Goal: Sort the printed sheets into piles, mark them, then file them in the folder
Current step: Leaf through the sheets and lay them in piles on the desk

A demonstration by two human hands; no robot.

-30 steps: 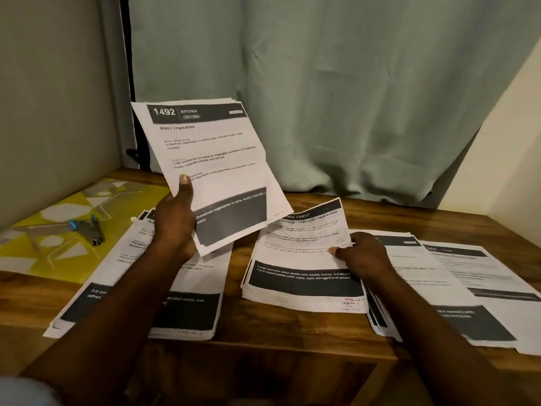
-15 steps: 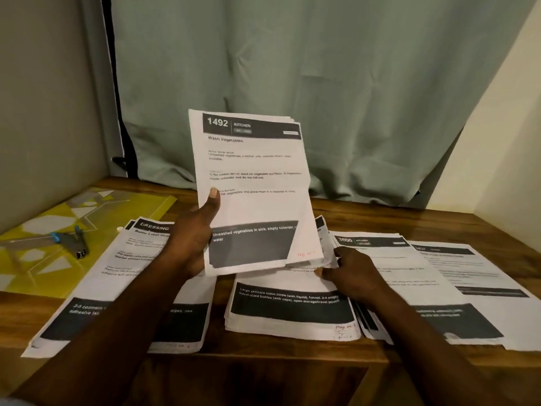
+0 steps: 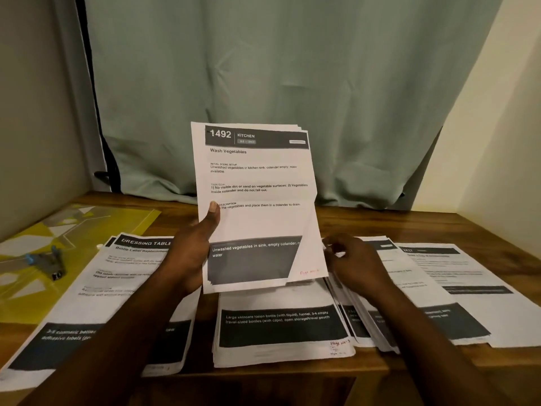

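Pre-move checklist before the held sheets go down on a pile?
1. Left hand grips held sheets: ok, thumb on the front.
2. Top heading readable: ok, 1492 KITCHEN.
3. Red page mark at lower right: ok.
4. Matching pile found: cannot tell; left pile reads DRESSING TABLE, other headings are hidden or blurred.
5. Right hand free: cannot tell, it is blurred at the sheets' corner.
6. Yellow folder ready for filing: not ok, a grey-blue tool lies on it.
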